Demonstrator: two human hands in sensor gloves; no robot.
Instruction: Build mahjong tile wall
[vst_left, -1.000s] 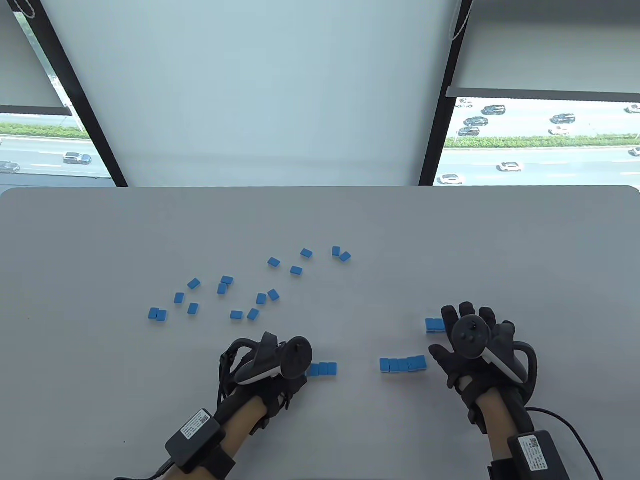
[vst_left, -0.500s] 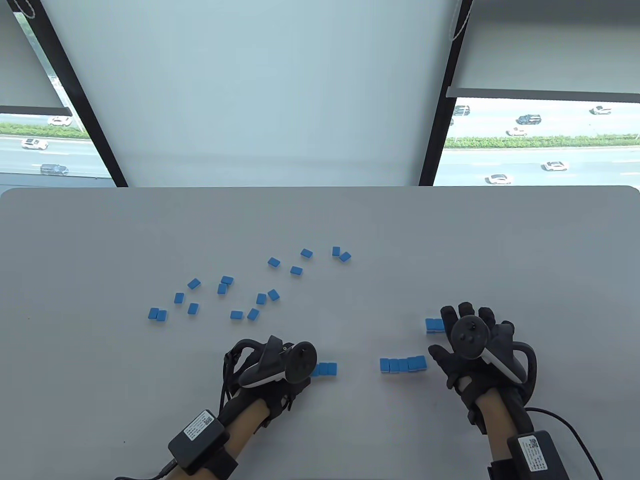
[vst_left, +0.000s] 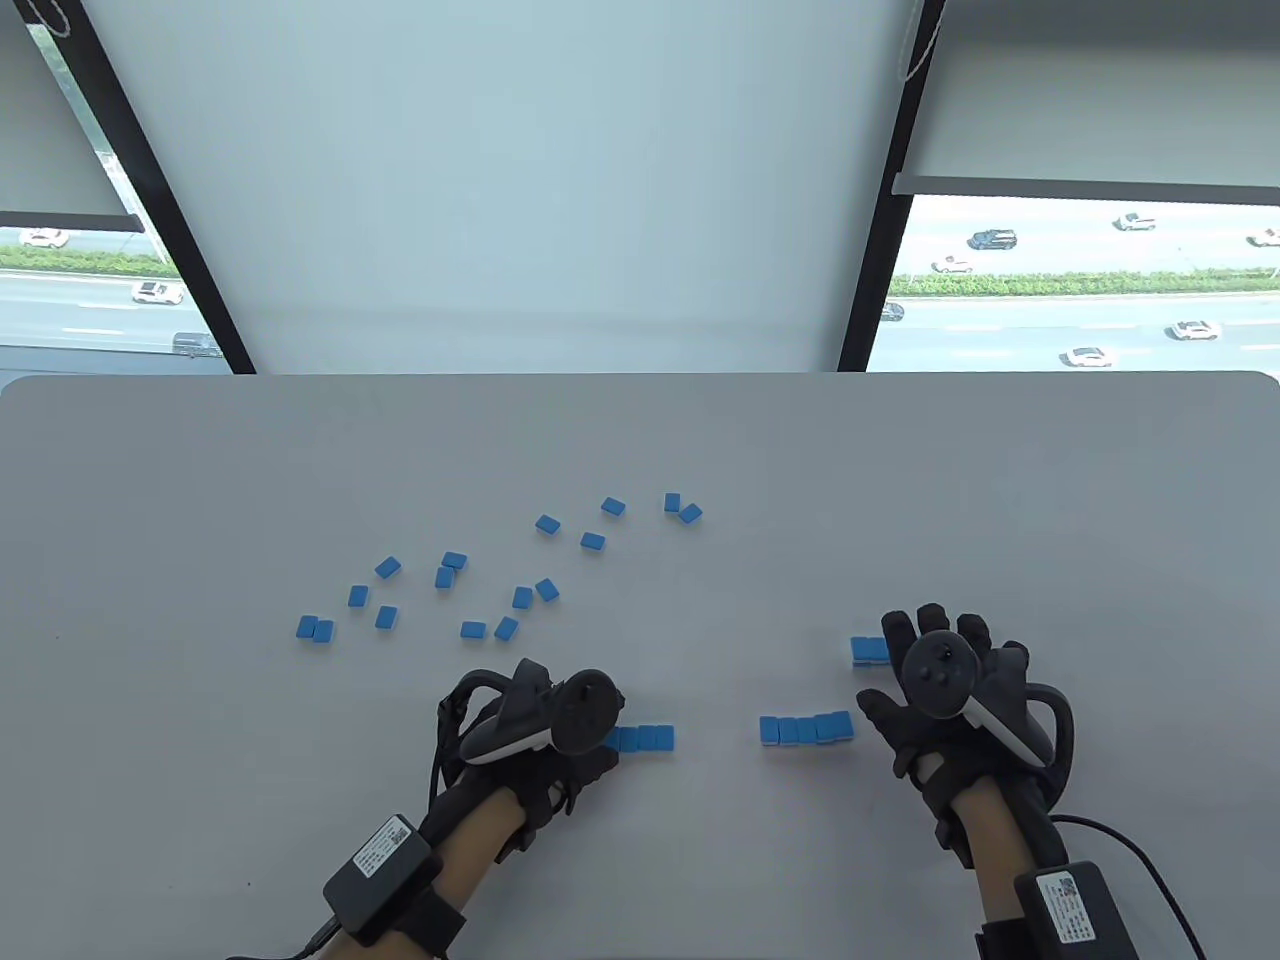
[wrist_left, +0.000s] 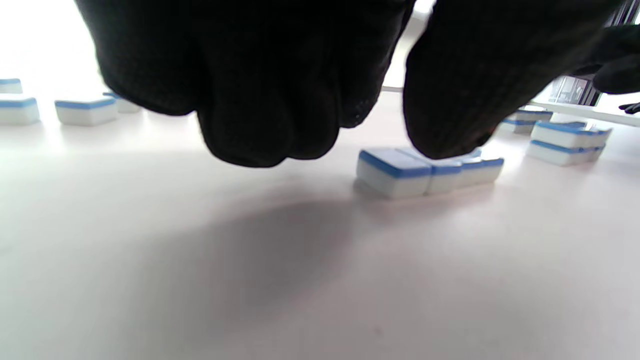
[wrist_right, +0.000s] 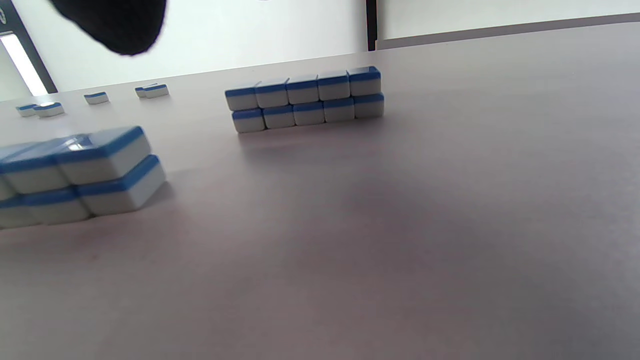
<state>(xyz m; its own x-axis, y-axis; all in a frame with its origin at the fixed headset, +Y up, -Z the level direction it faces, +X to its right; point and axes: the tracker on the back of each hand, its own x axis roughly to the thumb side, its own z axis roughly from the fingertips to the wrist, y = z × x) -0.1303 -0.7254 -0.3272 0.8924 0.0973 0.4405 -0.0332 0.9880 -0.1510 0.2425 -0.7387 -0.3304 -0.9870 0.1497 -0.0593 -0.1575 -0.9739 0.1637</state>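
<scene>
My left hand (vst_left: 560, 735) sits at the left end of a short single-layer row of blue-backed tiles (vst_left: 645, 738). In the left wrist view its fingers (wrist_left: 260, 100) are curled and hold nothing, and one fingertip (wrist_left: 450, 125) touches the top of that row (wrist_left: 425, 172). My right hand (vst_left: 940, 690) lies spread and open, holding nothing. A two-layer wall piece (vst_left: 805, 728) stands just left of its thumb. A second two-layer piece (vst_left: 868, 650) is partly hidden under its fingers; the right wrist view shows it several tiles wide (wrist_right: 305, 100).
Several loose blue tiles (vst_left: 500, 580) lie scattered face down across the middle of the grey table (vst_left: 1000, 480), beyond my left hand. A gap separates the short row from the two-layer piece. A cable (vst_left: 1150, 860) trails from my right wrist.
My left hand pushed slightly right against the short row, then drew back to the left, uncovering more of it. My right hand and the tiles have not moved.
</scene>
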